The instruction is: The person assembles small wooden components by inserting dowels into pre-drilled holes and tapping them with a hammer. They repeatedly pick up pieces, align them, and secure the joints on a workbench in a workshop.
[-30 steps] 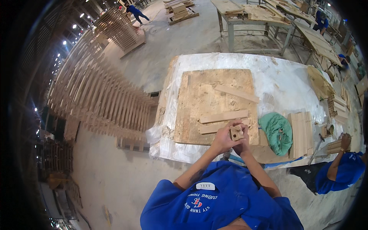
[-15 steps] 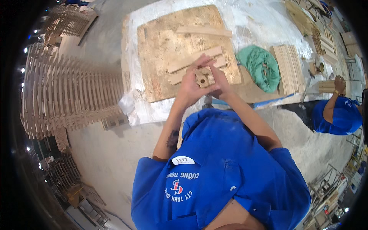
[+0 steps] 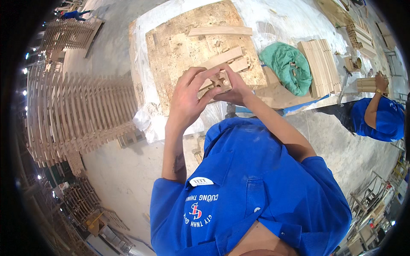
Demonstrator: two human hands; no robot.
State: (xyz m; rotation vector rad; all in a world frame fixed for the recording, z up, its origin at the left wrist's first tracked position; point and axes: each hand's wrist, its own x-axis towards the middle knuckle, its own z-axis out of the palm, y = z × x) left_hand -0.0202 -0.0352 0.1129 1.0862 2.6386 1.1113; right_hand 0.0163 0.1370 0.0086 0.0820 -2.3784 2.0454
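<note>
Between my hands, above the near part of the board, is a small bundle of wooden pieces (image 3: 221, 83) with holes and notches in the ends facing up. My left hand (image 3: 186, 96) curls round its left side, thumb and fingers bent onto the wood. My right hand (image 3: 238, 88) grips the bundle from the right, its palm and several fingers partly hidden behind the wood. Just beyond, two pale wooden slats (image 3: 224, 57) lie on the worn plywood board (image 3: 171, 55), along with small wooden bits. A longer slat (image 3: 220, 31) rests farther back.
Right of the board sit a green cloth bag (image 3: 279, 64) holding small wooden pieces and a stack of slats (image 3: 318, 68). A hammer (image 3: 344, 85) lies near the table edge. A co-worker in blue (image 3: 373, 117) works at the right. Stacked wooden frames (image 3: 81, 106) stand at left.
My left hand has moved left and spread wider round the wooden bundle, showing more of its side. My right hand still holds it, shifted slightly left in the picture.
</note>
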